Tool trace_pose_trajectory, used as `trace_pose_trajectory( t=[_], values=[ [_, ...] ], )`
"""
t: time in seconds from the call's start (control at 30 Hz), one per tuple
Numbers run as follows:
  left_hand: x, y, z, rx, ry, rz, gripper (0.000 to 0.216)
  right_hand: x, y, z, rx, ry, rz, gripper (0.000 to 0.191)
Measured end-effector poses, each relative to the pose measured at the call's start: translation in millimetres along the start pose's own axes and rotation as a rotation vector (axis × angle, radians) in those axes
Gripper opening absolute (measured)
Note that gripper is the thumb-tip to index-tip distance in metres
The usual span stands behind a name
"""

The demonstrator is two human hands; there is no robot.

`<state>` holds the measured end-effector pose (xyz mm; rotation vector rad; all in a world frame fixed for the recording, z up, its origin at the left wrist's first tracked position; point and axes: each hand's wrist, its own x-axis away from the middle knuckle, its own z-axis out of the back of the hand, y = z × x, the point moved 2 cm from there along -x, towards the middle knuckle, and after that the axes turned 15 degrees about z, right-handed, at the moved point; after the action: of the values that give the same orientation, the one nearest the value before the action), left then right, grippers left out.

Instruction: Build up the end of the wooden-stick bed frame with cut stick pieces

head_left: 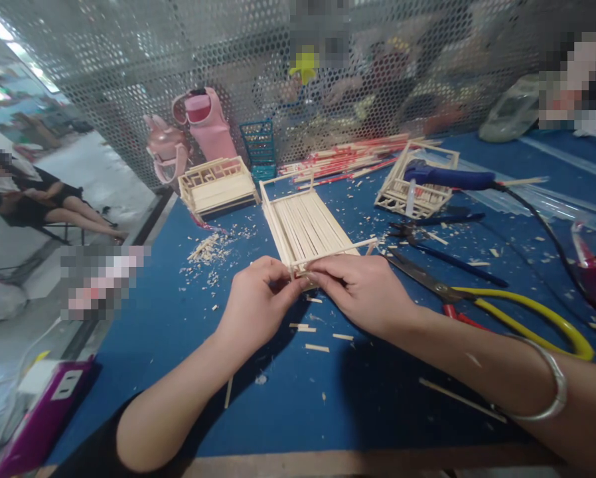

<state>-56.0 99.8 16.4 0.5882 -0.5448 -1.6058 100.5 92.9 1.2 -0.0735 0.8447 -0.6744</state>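
A small wooden-stick model [312,222], with a slatted base and thin rails at its ends and one side, lies on the blue table. My left hand [258,292] pinches its near left corner between thumb and fingers. Right beside it, my right hand [362,285] is closed on the same near end, by the rail. The fingertips of both hands almost meet there, and any small piece between them is hidden. Short cut sticks [318,348] lie on the table just in front of the hands.
Two more stick models [218,189] [417,186] stand farther back. At right lie a blue glue gun [452,177], pliers [447,255] and yellow-handled scissors [531,305]. Red-tipped sticks [342,159] are piled by the perforated metal screen [218,46]. A person [44,199] sits at left.
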Motion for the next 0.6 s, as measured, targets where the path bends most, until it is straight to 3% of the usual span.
trace_pose_trajectory(
  t=[0.33,0.6],
  values=[
    [0.6,0.8,2.5,0.013,-0.035,0.004,0.016,0.0,-0.3,-1.3,0.076,-0.106,-0.019,0.019],
    [4.3,4.7,6.7,0.020,-0.024,-0.015,0.020,-2.1,-2.1,-1.9,0.063,-0.066,0.032,0.023]
  ],
)
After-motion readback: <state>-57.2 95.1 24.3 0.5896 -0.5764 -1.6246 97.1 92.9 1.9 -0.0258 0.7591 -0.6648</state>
